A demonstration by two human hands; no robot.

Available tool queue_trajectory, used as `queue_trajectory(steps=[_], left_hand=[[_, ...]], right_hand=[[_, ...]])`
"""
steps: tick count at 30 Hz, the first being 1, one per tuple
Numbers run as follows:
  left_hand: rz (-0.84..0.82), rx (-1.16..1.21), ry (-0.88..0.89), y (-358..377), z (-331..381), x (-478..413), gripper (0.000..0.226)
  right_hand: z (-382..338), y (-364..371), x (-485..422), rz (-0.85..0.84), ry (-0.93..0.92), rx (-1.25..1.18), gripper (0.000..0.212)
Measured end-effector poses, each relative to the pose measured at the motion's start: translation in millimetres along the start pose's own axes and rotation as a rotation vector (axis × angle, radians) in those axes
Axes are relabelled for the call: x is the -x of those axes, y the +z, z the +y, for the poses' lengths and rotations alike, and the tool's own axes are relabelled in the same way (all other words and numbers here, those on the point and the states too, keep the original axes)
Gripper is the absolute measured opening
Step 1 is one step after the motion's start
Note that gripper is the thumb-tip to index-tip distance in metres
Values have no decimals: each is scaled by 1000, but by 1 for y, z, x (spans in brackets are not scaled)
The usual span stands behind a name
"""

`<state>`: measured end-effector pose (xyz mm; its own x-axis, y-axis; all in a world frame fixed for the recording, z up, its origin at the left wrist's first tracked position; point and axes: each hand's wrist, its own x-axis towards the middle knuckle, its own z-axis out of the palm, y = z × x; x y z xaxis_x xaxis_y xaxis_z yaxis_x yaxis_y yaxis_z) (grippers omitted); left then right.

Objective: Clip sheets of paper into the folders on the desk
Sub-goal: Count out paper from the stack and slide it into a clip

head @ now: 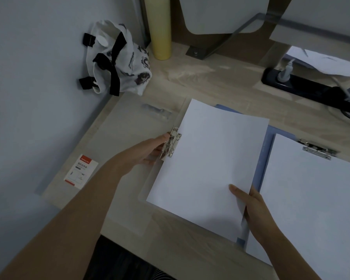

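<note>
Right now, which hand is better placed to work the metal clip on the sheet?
Left. The left hand grips the metal clip at the edge of the sheet. The right hand pinches the sheet's opposite corner, away from the clip, and would have to let go to reach it.

Print on the card (80,171) and bag (129,63) is illegible.

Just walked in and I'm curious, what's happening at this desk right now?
A person is fitting a white sheet into a clear folder. The left hand grips its metal clip, while the right hand holds the sheet's lower corner. Beside it, a blue folder already has paper clipped in.
</note>
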<state>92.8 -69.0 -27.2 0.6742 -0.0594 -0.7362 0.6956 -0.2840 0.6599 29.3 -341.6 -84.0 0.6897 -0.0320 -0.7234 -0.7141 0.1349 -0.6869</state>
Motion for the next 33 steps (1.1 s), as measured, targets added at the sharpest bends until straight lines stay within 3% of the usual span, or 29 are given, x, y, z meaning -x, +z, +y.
queue_trajectory(steps=[9, 16, 19, 33], left_hand=[[-22, 118, 20, -3, -11, -1, 32], [-82, 6, -93, -4, -12, 4, 49], [-74, 54, -74, -4, -18, 5, 40], [187, 21, 115, 7, -42, -9, 15]], right_hand=[[-3, 2, 2, -12, -4, -21, 36], [-5, 3, 4, -17, -5, 2, 29], [-4, 3, 4, -11, -6, 14, 30], [-2, 3, 0, 24, -9, 35, 31]])
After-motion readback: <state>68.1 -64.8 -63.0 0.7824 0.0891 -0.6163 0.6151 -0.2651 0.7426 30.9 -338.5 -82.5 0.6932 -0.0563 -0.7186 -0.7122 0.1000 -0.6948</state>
